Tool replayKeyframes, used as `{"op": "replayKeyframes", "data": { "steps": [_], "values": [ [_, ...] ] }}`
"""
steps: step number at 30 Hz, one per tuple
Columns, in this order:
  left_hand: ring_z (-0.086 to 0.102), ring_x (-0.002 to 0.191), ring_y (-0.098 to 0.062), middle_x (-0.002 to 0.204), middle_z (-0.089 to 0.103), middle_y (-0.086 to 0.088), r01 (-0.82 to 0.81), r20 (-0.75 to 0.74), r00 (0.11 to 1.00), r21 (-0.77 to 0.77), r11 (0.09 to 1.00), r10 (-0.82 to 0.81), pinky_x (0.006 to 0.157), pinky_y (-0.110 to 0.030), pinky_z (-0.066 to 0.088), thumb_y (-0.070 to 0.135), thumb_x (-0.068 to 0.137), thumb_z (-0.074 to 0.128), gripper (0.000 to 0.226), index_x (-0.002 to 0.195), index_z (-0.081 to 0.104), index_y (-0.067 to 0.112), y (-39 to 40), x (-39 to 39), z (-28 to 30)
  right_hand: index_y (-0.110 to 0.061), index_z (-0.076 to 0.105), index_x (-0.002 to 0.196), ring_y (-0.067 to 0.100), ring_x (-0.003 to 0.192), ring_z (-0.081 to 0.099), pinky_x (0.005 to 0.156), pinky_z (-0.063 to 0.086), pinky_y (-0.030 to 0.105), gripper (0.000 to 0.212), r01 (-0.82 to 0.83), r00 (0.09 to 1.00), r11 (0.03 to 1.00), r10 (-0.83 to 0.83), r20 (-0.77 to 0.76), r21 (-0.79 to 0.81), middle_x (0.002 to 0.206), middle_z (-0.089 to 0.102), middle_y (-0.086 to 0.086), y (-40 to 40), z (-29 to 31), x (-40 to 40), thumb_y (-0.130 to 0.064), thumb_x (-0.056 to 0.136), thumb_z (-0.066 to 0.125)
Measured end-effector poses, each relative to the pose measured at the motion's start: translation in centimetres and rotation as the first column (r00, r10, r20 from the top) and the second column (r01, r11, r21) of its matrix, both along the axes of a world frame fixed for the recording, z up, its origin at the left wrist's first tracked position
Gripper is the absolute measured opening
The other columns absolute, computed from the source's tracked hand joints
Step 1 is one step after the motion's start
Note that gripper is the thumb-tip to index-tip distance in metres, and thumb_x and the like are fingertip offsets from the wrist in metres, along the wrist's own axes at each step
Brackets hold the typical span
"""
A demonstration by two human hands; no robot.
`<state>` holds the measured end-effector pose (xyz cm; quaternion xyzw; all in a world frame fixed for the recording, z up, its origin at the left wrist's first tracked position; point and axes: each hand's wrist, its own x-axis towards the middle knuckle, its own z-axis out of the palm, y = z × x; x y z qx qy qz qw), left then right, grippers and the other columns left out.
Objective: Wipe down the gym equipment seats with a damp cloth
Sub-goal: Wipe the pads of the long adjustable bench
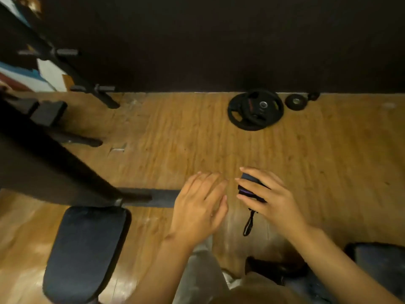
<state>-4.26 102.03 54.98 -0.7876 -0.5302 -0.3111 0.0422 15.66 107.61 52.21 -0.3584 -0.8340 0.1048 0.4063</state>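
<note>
Right hand [271, 194] is gripping a folded dark cloth [249, 187] — probably soft, light, best held bunched — loop dangling below the grip; left hand [201, 205] is hovering beside it, fingers relaxed, holding nothing.

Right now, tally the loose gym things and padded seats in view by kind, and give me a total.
Black round weight plates by the wall: 3 (large stacked pair, small one)
Dark padded bench seats: 2 (left, lower right)
Dark folded cloth with a hanging loop, held in the right hand: 1
Total: 6
</note>
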Motion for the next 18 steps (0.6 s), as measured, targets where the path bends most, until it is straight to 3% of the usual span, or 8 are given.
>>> {"op": "replayKeyframes", "data": {
  "steps": [7,10,15,18],
  "values": [
    [0.064,0.111,-0.023,0.120,0.068,-0.008,0.314,0.089,0.945,0.029,0.949,-0.315,0.105,-0.043,0.046,0.020,0.094,0.059,0.028,0.115,0.072,0.006,12.9,2.3,-1.4,-0.013,0.075,0.112,0.026,0.112,0.064,0.085,0.056,0.038,0.035,0.331,0.925,0.944,-0.326,0.198,0.005,0.127,0.066,0.004,4.6,1.5,4.4,-0.041,0.098,0.060],
    [0.066,0.110,-0.023,0.120,0.069,-0.007,0.421,0.107,0.900,0.036,0.906,-0.423,0.104,-0.044,0.047,0.020,0.094,0.058,0.027,0.113,0.073,0.007,17.5,3.8,-1.3,-0.012,0.075,0.106,0.027,0.109,0.064,0.086,0.053,0.036,0.031,0.373,0.886,0.926,-0.373,0.276,0.056,0.121,0.067,0.006,6.7,3.0,5.8,-0.038,0.099,0.060],
    [0.065,0.112,-0.025,0.121,0.068,-0.009,0.623,0.152,0.769,0.039,0.781,-0.621,0.101,-0.047,0.048,0.020,0.095,0.057,0.027,0.113,0.072,0.006,23.0,7.8,-1.1,-0.011,0.074,0.097,0.031,0.108,0.063,0.082,0.054,0.044,0.030,0.527,0.780,0.844,-0.529,0.335,0.105,0.115,0.068,0.008,8.4,4.7,8.4,-0.036,0.099,0.059],
    [0.063,0.113,-0.025,0.121,0.067,-0.010,0.719,0.197,0.675,0.042,0.694,-0.711,0.098,-0.048,0.050,0.017,0.093,0.058,0.027,0.111,0.072,0.005,24.8,11.2,-1.2,-0.009,0.074,0.090,0.029,0.112,0.062,0.097,0.050,0.048,0.029,0.612,0.714,0.778,-0.620,0.325,0.141,0.109,0.069,0.009,8.1,5.4,10.3,-0.033,0.099,0.061]
  ]
}}
